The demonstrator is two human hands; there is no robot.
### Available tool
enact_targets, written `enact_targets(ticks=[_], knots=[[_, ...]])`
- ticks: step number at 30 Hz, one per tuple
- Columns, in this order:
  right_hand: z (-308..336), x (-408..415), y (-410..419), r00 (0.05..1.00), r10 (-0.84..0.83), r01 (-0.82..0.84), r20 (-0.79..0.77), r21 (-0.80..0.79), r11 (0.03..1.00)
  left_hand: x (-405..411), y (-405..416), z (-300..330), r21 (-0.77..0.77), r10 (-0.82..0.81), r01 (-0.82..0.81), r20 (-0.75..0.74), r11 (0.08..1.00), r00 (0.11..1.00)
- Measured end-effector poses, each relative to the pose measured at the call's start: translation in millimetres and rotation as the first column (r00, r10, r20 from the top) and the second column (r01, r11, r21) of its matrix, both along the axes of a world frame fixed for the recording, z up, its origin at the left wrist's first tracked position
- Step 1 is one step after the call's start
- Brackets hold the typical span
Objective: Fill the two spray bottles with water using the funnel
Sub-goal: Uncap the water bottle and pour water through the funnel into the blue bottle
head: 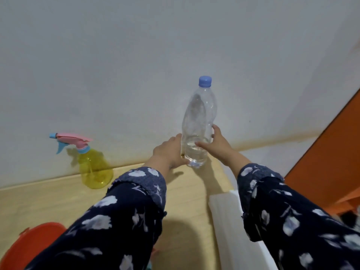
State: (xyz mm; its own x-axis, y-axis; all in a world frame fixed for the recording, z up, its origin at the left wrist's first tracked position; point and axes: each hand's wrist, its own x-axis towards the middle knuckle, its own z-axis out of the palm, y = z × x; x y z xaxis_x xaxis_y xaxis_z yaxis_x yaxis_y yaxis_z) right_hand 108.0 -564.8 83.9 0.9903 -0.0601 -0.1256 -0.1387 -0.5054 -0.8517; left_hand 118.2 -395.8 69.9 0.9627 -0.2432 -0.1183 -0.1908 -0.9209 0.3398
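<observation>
Head view shows our two hands stretched forward around a tall clear plastic water bottle with a blue cap [198, 123]. It stands upright between them, close to the wall. Our left hand [169, 151] touches its lower side with almost straight fingers. Our right hand [216, 142] wraps its fingers and thumb around the lower body, near the water line.

We judge the bottle to be light, because water fills only the bottom part. Its thin wall is probably soft and will dent under a strong squeeze, and it can be slippery if wet. A low hold seems good to us, where the water gives weight.

Far to the left of our left hand stands a yellow translucent spray bottle with a pink and blue trigger head [93, 168], still closed. We see only this one spray bottle, and no funnel.

To the right of our right hand the light wooden table [35, 203] ends, just beside the bottle, so we should move it leftward. Between the two bottles there is open room. Under our left sleeve an orange round container [33, 244] lies.
</observation>
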Motion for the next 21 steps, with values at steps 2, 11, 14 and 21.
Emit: enact_targets(ticks=[2, 11, 14, 21], knots=[[-10, 16, -3, 0.999, -0.012, 0.008, 0.045, 0.078, 0.997, 10, -13, -18, -0.103, 0.045, -0.044, 0.003, 0.994, 0.999], [-26, 29, 3, 0.974, -0.108, 0.090, 0.198, 0.098, 0.991, 12, -50, -49, -0.538, 0.266, -0.215, 0.018, 0.815, 0.964], [-22, 15, 7, 0.977, -0.084, 0.069, 0.196, 0.084, 0.994, -2, -46, -49, -0.593, 0.300, -0.223, 0.033, 0.774, 0.953], [-9, -52, 32, 0.973, -0.086, 0.073, 0.214, 0.066, 0.995, -69, -22, -36, -0.675, 0.347, -0.241, 0.023, 0.697, 0.938]])
